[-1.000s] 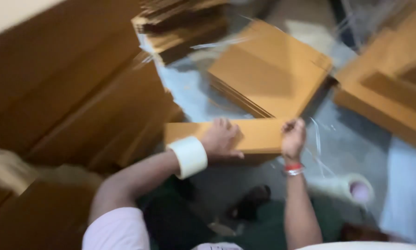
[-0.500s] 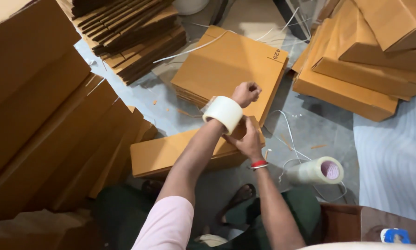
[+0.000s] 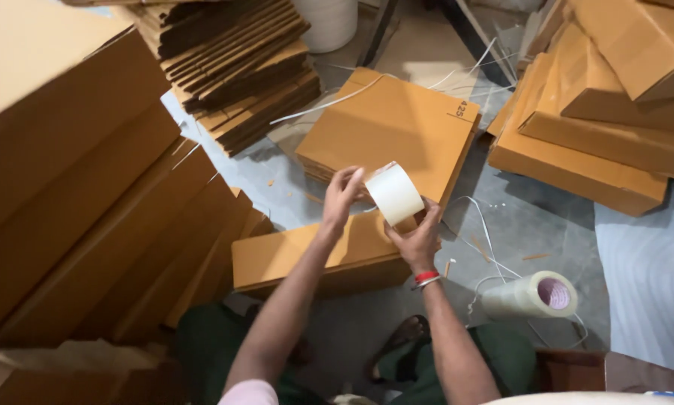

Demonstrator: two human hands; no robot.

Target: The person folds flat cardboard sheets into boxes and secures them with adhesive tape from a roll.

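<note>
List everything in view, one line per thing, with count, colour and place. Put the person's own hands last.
roll of tape: one, off-white, held up between both hands
long flat box: one, brown, on the floor under the hands
stack of flat cartons: one, brown, centre floor
second roll of tape: one, pale with pink core, lying on the floor at right
bundled cartons: one pile, brown, top left
closed boxes: several, brown, top right
plastic straps: several, white, loose on the floor
left hand: on the roll's edge
right hand: holding the roll from below

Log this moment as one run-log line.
left hand: on tape roll | right hand: holds tape roll | under hands: flat carton | spare roll: floor
</note>
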